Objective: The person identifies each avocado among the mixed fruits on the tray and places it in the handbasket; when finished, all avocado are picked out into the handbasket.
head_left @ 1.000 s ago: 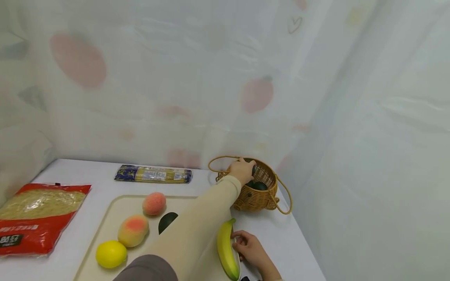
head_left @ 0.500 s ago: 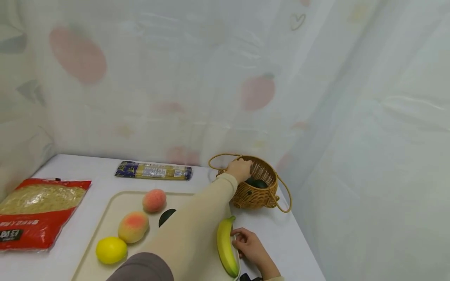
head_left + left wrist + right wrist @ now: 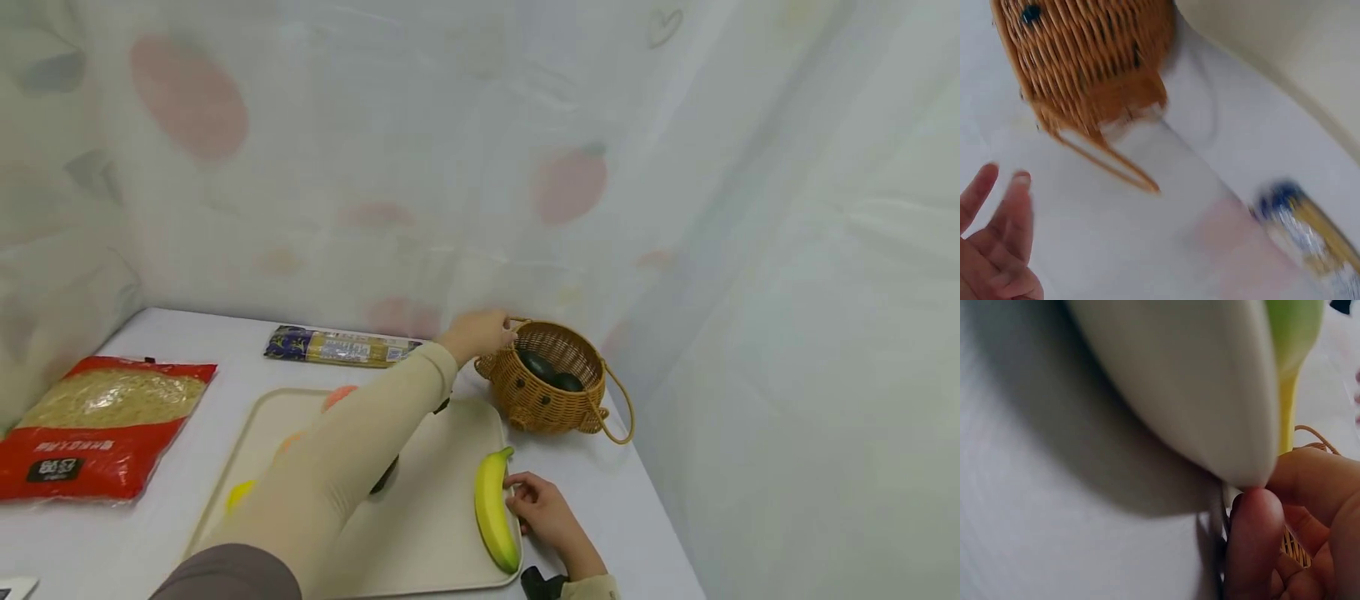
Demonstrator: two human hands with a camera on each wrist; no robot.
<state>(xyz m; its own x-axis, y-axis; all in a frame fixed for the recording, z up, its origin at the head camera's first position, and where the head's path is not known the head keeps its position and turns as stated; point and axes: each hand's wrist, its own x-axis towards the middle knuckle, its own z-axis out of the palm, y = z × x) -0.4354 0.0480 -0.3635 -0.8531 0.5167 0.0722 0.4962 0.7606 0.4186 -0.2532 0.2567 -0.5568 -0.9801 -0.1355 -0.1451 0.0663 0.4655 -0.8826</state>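
My left hand [image 3: 477, 333] is beside the left rim of a wicker basket [image 3: 546, 410], near its handle, holding nothing. In the left wrist view the fingers of the left hand [image 3: 1004, 250] are spread and loose below the basket. Two dark green avocados [image 3: 537, 364] lie inside it. With thumb and forefinger my right hand [image 3: 550, 512] pinches the right edge of a beige tray [image 3: 442, 533]; the right wrist view shows the thumb against the tray's rim [image 3: 1210, 419]. A banana [image 3: 492, 512] lies on the tray alongside that hand.
My left sleeve crosses the tray, partly covering a lemon [image 3: 238, 493], two peaches and a dark object [image 3: 386, 477]. A noodle packet [image 3: 341, 347] lies behind the tray, a red bag [image 3: 97, 433] to the left. Curtains with fruit prints [image 3: 570, 187] enclose the table.
My left hand has come out of the basket and moved left, letting go of the avocado it held. The right hand stays at the tray's edge. The head view has shifted slightly.
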